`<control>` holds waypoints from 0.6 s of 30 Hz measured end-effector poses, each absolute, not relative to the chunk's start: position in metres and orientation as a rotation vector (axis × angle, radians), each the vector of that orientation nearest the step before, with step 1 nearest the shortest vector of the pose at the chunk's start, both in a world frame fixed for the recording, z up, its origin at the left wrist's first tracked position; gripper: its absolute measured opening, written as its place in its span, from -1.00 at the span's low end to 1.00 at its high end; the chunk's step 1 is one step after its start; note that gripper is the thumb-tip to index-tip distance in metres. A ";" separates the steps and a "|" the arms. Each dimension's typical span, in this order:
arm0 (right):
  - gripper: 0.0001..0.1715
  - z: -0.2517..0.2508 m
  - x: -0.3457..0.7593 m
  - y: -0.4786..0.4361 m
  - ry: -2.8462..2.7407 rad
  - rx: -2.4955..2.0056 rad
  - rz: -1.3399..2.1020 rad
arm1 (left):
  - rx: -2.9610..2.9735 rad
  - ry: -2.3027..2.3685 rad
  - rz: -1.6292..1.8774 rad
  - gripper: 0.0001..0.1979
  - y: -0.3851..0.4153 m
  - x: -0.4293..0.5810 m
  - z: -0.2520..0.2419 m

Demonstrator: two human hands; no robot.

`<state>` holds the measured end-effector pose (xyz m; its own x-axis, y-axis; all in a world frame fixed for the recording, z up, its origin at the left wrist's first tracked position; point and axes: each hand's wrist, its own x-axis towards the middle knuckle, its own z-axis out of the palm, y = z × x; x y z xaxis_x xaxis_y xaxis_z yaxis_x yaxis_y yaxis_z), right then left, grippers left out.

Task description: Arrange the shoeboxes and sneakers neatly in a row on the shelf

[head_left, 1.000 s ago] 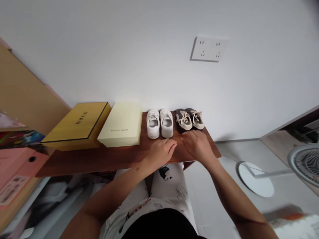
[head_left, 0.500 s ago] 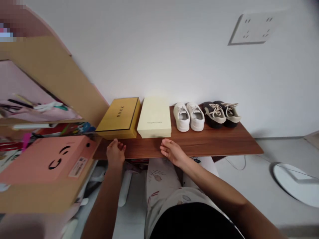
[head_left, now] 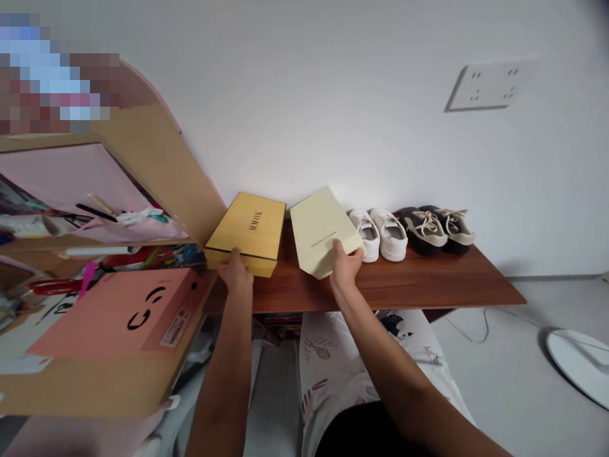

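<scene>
On a dark wooden shelf against the wall stand a yellow box, a cream box, a pair of white shoes and a pair of dark shoes with beige laces. My left hand grips the near edge of the yellow box. My right hand grips the near right corner of the cream box, which is lifted and skewed off the shelf.
A pink box rests on a tan cabinet at the left, with cluttered shelves behind. A wall socket is up right. A white round fan base stands on the floor at right. My patterned trousers are below.
Both hands moved left from in front of the shoes to the boxes. The left hand took hold of the yellow box; the right took hold of the cream box, now tilted and turned.
</scene>
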<state>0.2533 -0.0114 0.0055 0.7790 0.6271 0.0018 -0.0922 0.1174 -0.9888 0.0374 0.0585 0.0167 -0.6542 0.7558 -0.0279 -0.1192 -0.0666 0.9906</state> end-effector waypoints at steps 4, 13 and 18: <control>-0.59 0.029 0.265 -0.037 -1.346 -1.431 0.164 | 1.670 1.919 1.620 -0.67 0.032 0.039 0.009; -0.62 -0.022 0.270 -0.045 -2.123 -1.498 -0.067 | 2.689 1.808 0.427 -0.86 0.003 0.031 -0.030; -0.68 -0.057 0.270 -0.041 -2.195 -1.562 -0.058 | 2.735 1.821 0.356 -0.90 0.014 0.029 -0.041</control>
